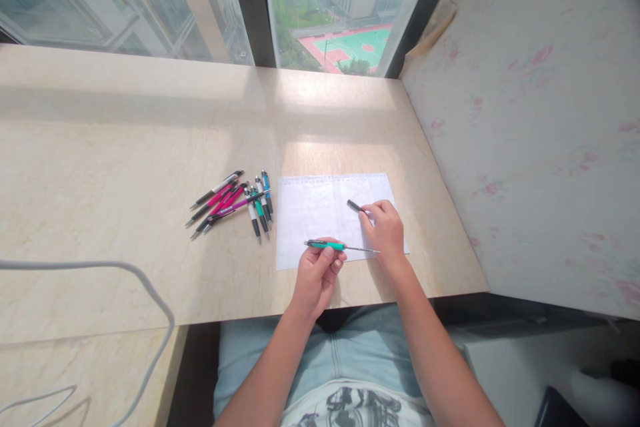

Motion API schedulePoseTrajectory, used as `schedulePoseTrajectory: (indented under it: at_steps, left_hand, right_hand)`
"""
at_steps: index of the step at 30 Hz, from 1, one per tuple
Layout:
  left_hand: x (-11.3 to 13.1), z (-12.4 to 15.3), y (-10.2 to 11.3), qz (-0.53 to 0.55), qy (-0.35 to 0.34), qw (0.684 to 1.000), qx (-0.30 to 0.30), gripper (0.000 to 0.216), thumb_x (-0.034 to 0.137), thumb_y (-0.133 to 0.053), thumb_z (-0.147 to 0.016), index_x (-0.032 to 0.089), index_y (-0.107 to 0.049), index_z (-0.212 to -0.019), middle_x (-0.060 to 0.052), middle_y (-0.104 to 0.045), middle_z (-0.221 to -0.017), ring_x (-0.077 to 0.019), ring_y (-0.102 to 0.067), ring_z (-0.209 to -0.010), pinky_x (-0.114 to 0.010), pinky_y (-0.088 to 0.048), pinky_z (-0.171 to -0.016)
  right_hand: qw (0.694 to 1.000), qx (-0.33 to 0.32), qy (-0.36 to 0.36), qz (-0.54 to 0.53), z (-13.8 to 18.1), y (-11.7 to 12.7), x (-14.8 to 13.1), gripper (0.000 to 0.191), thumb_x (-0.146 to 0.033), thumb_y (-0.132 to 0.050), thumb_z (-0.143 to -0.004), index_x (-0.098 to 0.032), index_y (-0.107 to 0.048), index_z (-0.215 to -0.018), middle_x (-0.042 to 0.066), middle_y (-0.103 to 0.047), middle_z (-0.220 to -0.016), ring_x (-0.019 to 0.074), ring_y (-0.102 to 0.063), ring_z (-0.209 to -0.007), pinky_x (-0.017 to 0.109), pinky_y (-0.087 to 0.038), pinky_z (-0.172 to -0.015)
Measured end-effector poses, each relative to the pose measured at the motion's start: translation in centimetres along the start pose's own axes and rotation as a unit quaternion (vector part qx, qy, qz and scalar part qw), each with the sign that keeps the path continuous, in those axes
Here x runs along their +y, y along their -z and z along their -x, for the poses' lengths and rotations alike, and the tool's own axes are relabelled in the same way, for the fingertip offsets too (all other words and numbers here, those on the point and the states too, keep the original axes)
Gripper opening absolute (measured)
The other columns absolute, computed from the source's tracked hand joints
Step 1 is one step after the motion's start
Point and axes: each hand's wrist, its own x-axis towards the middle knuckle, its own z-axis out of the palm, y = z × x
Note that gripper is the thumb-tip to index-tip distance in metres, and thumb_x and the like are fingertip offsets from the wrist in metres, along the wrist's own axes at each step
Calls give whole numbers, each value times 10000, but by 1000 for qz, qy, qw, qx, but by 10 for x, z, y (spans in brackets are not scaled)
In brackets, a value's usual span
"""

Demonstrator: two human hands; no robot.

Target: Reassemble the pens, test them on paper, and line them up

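Observation:
My left hand (pixel 319 273) pinches the green barrel of a ballpoint pen (pixel 325 245), its clip end to the left. From the barrel's right end a thin ink refill (pixel 363 250) sticks out bare toward my right wrist. Farther right, my right hand (pixel 386 230) is closed on a dark pen grip section (pixel 354 205), which points up and left from the fingertips. Both hands are over a white sheet of paper (pixel 305 213) with a row of faint marks along its far edge. To the left of the sheet lie several click pens (pixel 220 203) in pink, purple, white, green and blue.
The pale marble-patterned tabletop (pixel 125 180) reaches back to a dark-framed window (pixel 257 7). A floral-papered wall (pixel 525 127) bounds the right side. A grey cable (pixel 155 300) loops over the table's front left part.

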Motion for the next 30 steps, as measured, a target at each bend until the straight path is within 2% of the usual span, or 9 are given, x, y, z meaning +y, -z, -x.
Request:
schedulePoseTrajectory:
  at_steps: [2,7,14,19,24,30]
  left_hand:
    - [0,0,0,-4,1,1000,2,214,249,-796,-705,139,-710,-867,-49,-703,-832,-72,-625,-677,-144,-481,-612]
    - [0,0,-1,-10,-1,1000,6,212,253,-794,-709,139,-705,-864,-47,-700,-835,-69,-626,-676,-140,-476,-611]
    - [0,0,-1,-13,-11,1000,4,223,245,-808,-689,154,-704,-863,-41,-708,-833,-72,-634,-681,-140,-493,-616]
    - [0,0,-2,-21,-21,1000,-2,210,240,-808,-689,149,-710,-850,-38,-710,-818,-73,-637,-677,-137,-501,-602]
    - [-1,0,-2,-30,-34,999,7,218,234,-806,-688,139,-709,-858,-44,-710,-820,-82,-643,-678,-145,-505,-599]
    - [-3,-1,0,-39,-46,998,14,238,245,-812,-681,139,-704,-864,-45,-712,-833,-77,-643,-675,-148,-508,-613]
  right_hand:
    - [998,1,-13,-59,3,5,-1,235,-303,-529,-881,-180,-726,-918,93,-669,-927,210,-615,-824,346,-491,-760]
    - [968,-31,-127,-215,21,29,1,314,-429,-585,-848,-177,-737,-955,62,-735,-808,203,-675,-718,321,-529,-678]
    - [948,-20,-169,-270,50,66,14,298,-446,-669,-795,-183,-755,-905,63,-737,-787,207,-676,-693,332,-550,-652]
    - [951,-5,-165,-260,62,83,14,257,-421,-697,-785,-185,-751,-873,61,-730,-768,209,-676,-704,340,-550,-679]
    - [967,1,-110,-230,66,100,8,207,-385,-659,-825,-215,-748,-902,66,-733,-887,218,-675,-793,355,-552,-723]
    - [973,2,-63,-224,68,122,2,156,-347,-648,-846,-237,-744,-901,61,-722,-915,224,-665,-841,348,-540,-726]
